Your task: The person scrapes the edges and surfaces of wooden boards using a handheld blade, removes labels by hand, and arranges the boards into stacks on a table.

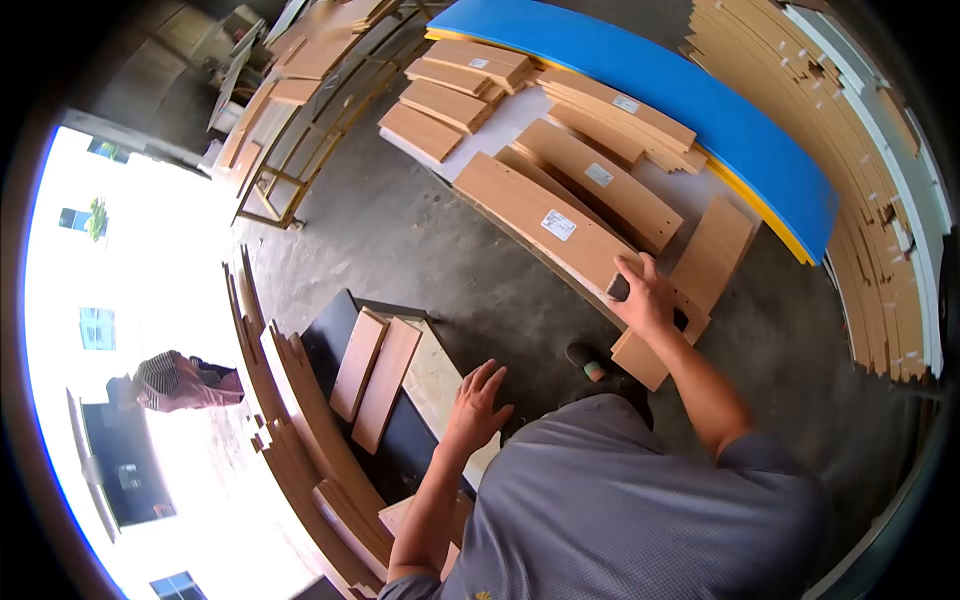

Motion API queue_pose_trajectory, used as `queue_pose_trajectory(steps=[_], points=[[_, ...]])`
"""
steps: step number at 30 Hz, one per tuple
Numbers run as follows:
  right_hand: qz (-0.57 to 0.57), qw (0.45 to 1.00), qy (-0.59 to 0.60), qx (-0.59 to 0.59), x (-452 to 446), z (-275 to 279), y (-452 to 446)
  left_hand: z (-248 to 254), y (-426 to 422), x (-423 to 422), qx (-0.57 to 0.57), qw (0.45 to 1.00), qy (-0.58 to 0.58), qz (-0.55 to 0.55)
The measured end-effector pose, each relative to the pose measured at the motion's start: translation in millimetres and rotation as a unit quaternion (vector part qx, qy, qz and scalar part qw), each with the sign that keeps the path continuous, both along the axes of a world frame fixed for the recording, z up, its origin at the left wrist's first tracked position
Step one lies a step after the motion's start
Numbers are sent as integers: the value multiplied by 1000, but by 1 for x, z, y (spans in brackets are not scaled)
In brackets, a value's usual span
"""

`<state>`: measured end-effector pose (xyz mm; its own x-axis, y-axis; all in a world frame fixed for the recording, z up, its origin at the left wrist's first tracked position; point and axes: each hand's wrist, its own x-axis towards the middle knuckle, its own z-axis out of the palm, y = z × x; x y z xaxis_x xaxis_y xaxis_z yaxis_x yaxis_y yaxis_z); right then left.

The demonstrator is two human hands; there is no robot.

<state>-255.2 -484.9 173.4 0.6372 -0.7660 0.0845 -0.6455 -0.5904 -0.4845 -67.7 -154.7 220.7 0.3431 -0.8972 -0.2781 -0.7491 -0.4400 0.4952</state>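
My right hand [646, 296] is closed around a small dark block [619, 288], whose exact kind I cannot make out. It is at the near end of a long wood-coloured board [530, 212] with a white label. Another labelled board [610, 185] lies just behind that one, and a plain board [712, 252] is to the right of the hand. My left hand [475, 408] hangs with its fingers apart and holds nothing. Closest to it is a bench with a pale top edge [432, 378], where two short boards [372, 375] lie side by side.
Several more boards [445, 103] are stacked across the worktable, beside a long blue panel [640, 75] with a yellow edge. Tall piles of boards [830, 150] stand at the right. More boards [320, 410] are stacked at the left, and a metal rack [290, 190] stands at the back.
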Motion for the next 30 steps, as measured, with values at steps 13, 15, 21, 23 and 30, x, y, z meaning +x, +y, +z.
queue_pose_trajectory(steps=[13,15,21,23,30], points=[[107,992,57,-18,48,-2,-24,20,183,-121,-10,848,-102,521],[252,966,-63,5,82,12,1,-3,234,-154,-27,780,-135,610],[510,850,30,129,151,46,163,-53,367,-265,105,648,-168,735],[594,791,66,131,149,70,229,-53,389,-292,127,618,-141,763],[733,669,118,26,141,75,401,-73,403,-319,145,554,-182,799]])
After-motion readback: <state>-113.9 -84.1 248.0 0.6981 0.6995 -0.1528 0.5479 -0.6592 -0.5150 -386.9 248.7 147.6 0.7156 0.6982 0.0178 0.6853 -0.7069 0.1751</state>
